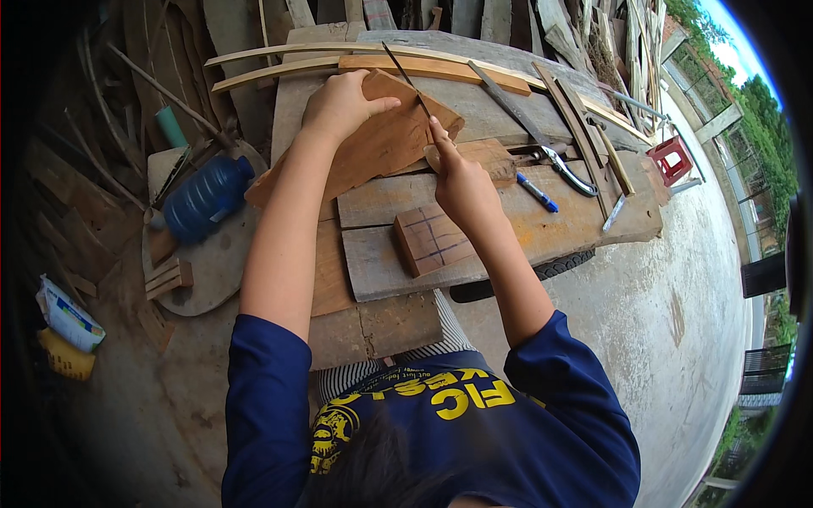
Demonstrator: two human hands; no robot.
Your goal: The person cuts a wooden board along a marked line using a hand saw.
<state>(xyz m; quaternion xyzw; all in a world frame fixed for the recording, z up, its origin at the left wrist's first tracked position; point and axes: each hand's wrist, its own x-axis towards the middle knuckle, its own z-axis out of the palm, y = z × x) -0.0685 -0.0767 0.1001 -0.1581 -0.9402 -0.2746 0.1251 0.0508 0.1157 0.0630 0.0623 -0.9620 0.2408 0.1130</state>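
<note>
My left hand (343, 106) grips the upper edge of a thick reddish-brown wooden board (364, 148), the thumb lying along its face. My right hand (467, 186) is closed on the handle of a handsaw (405, 78), its index finger stretched along the tool. The narrow dark blade points up and away, crossing the board's upper edge near its right end. Most of the handle is hidden by my fingers. A smaller light wood piece (495, 161) lies beside my right hand. Nearer to me is a wooden block (434, 240) marked with dark grid lines.
On the plank workbench (385, 207) lie a blue marker (538, 193), another long-bladed tool (517, 110) and several wood strips (584, 135). To the left a blue plastic jug (206, 195) rests on a round board. Lumber leans at the back; a red crate (669, 161) stands far right.
</note>
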